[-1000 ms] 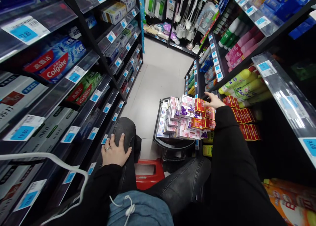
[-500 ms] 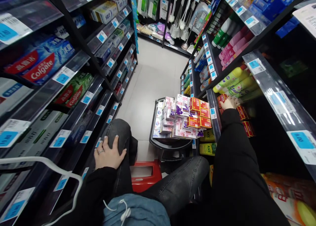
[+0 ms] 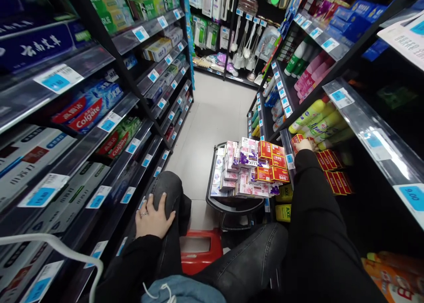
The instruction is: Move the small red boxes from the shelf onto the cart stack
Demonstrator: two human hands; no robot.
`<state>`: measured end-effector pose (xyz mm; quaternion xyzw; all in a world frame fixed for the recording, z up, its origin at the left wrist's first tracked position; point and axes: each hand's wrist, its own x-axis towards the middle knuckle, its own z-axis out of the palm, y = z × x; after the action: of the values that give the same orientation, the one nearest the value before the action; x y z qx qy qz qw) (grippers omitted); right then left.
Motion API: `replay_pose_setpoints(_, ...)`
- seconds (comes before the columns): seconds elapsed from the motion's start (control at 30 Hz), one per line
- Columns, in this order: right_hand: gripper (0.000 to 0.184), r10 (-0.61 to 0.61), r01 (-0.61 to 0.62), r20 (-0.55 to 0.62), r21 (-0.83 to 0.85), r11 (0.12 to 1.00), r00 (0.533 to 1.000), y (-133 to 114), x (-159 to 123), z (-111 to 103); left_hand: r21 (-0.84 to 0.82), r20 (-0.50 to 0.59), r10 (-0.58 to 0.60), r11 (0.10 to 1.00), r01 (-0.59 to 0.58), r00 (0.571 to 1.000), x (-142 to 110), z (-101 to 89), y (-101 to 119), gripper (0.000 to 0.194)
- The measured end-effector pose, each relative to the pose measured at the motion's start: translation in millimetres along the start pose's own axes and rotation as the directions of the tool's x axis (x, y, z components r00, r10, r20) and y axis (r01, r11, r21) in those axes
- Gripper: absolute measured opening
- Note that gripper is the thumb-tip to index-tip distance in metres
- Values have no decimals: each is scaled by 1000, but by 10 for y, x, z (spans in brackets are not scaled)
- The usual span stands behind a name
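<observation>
I sit on a red stool (image 3: 198,250) in a shop aisle. My left hand (image 3: 153,218) lies flat on my left knee, fingers spread, holding nothing. My right hand (image 3: 303,145) reaches onto the right-hand shelf and rests against a red box (image 3: 297,139) at the front of a row of red boxes (image 3: 331,168); its fingers are mostly hidden. Just left of that hand stands a black basket (image 3: 232,201) piled with pink and white soap boxes (image 3: 236,170) and red boxes (image 3: 272,161).
Black shelving lines both sides of the aisle. Toothpaste cartons (image 3: 86,111) fill the left shelves. Yellow bottles (image 3: 314,115) and pink bottles (image 3: 308,77) stand above the red boxes on the right. Grey floor (image 3: 212,117) runs ahead to a rack of hanging brushes (image 3: 245,47).
My right hand has gone from the red boxes on the basket to the red boxes on the right shelf. The left hand has stayed on the knee. The view has tilted up a little.
</observation>
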<state>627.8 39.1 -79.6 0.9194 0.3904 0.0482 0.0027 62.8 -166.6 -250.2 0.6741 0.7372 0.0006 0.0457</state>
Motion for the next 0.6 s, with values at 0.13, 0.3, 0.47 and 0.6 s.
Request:
replay_pose_setpoints(0.13,48,-77,93,-95,187,978,993,1,-166,-190,10,26,-17,1000,16,1000,11,-39,5,70)
replay_pose_setpoints(0.3,52,-470,309,-80,847,432,879,124,-904,-503,-15,27,-7,1000,7,1000,18,-49,16,71)
replay_pose_setpoints(0.47,52,-631,-313,18,879,-360,775,114,-2074,-779,-11,14,8,1000,-8,1000,21,-19,14,70)
replay_pose_setpoints(0.6,53,-608,-497,43,622,-604,793,57,-2621,-879,-17,17,7,1000,-7,1000,22,-6,8,71)
